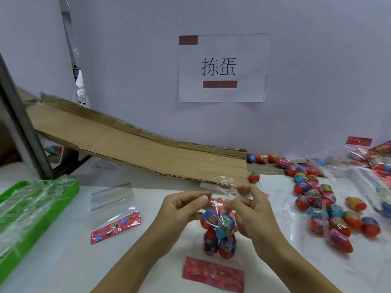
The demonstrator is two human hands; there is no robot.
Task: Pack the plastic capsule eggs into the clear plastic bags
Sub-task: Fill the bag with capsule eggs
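Eggs are sitting inside the clear bag point(219, 233) at the bottom middle of the frame, and I am holding that bag up by its top. I am pinching the thin plastic with my left hand point(184, 210) on one side and my right hand point(247, 210) on the other, thumb against fingers on each. I am holding it this way so the capsule eggs point(220, 229) are hanging low and staying in, while the mouth is up where I can close it. I think I am at the closing step for this bag, but I cannot tell if the top is shut yet.

Under the bag, a pink card strip point(213, 273) is lying flat on the desk point(63, 250). It looks like the header part of a bag.

Left of my hands, an empty bag point(114, 210) is lying flat and waiting, close enough to grab. At the far left, a green tray point(73, 190) is holding a heap of crinkly clear plastic, maybe more bags.

At the right of the frame, loose eggs point(334, 218) are lying in a big spread, near my right hand for picking. A cardboard ramp point(135, 149) is sloping down from the upper left toward them. I guess eggs are rolling down it to this spot. One egg point(254, 176) is sitting at its low end. A paper sign point(222, 67) is hanging on the wall above.
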